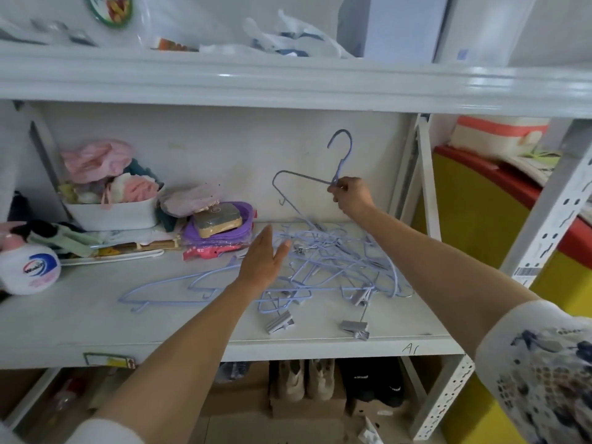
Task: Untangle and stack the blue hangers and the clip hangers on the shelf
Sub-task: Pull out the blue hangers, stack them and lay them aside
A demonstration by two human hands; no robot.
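Right hand (352, 195) pinches a blue hanger (307, 177) at its neck, lifted above the tangled pile (330, 261) on the shelf (96, 322); hook points up, long axis tilted, running down-left. Left hand (264, 261) flat, fingers straight, hovering over the pile's left edge.
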